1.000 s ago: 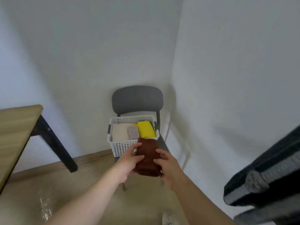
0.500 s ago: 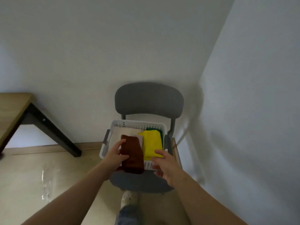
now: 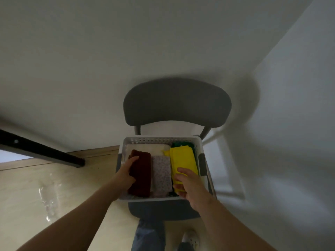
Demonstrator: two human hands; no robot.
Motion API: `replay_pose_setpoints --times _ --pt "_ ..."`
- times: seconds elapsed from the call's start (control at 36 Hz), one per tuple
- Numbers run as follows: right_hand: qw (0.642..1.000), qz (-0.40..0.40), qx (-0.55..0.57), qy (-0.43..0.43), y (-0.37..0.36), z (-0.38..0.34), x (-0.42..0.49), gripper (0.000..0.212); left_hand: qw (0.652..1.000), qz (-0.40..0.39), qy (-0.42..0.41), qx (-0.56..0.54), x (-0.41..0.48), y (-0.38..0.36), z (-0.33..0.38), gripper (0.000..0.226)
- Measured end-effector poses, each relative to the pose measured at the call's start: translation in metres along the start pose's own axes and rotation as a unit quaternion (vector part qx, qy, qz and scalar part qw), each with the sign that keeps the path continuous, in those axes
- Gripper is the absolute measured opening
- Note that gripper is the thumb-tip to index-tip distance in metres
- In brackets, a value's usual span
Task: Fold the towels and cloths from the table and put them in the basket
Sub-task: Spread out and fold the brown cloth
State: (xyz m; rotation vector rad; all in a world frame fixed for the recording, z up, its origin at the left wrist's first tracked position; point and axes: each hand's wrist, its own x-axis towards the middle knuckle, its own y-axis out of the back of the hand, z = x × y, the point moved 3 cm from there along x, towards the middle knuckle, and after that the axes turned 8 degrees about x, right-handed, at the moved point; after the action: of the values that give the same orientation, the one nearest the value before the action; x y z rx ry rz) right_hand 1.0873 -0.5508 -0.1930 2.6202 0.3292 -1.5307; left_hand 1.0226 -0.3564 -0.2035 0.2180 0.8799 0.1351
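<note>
A white perforated basket stands on a grey chair. Inside it lie a folded dark red towel at the left, a pale patterned cloth in the middle, a folded yellow cloth at the right, a cream towel underneath and a green cloth at the back right. My left hand grips the left edge of the dark red towel, which rests in the basket. My right hand holds the near end of the yellow cloth with curled fingers.
The grey chair sits in a corner between two white walls. A black table leg slants across the left. Pale wood floor lies at the left. My jeans leg and a white shoe are just below the chair seat.
I have stepped closer to the chair. The dark red towel went from above the basket's front down into it, and my right hand moved from the towel onto the yellow cloth.
</note>
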Motion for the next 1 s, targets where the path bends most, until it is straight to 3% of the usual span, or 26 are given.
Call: replay_pose_setpoints --times 0.17,0.22,0.33,0.42,0.61,0.75,0.86,1.0 --pt "0.999 0.033 0.006 -0.029 -0.004 0.008 0.006 0.021 0.993 -0.007 -0.006 0.118 0.013 -0.003 -0.025 0.079" --pt "0.999 0.039 0.003 -0.036 -0.003 0.008 0.008 0.022 0.973 -0.001 -0.02 0.229 0.014 -0.005 -0.023 0.079" --pt "0.998 0.049 -0.026 -0.028 -0.004 0.008 0.011 0.025 0.846 0.104 -0.05 0.52 0.007 -0.014 -0.006 0.082" --pt "0.997 0.056 -0.052 -0.013 -0.004 0.005 0.014 0.029 0.793 0.106 -0.12 0.588 0.011 -0.025 0.001 0.079" --pt "0.987 0.055 -0.146 0.037 -0.007 0.002 0.024 0.046 0.831 -0.024 -0.056 0.554 0.037 -0.025 -0.027 0.087" --pt "0.984 0.048 -0.168 0.03 -0.008 0.003 0.033 0.05 0.818 -0.054 -0.052 0.57 0.05 -0.027 -0.035 0.1" --pt "0.986 0.047 -0.155 0.036 -0.008 0.006 0.033 0.049 0.818 -0.047 -0.049 0.571 0.051 -0.029 -0.035 0.102" --pt "0.988 0.057 -0.126 0.067 -0.001 0.009 0.017 0.049 0.824 0.019 -0.074 0.561 0.028 -0.029 -0.02 0.093"
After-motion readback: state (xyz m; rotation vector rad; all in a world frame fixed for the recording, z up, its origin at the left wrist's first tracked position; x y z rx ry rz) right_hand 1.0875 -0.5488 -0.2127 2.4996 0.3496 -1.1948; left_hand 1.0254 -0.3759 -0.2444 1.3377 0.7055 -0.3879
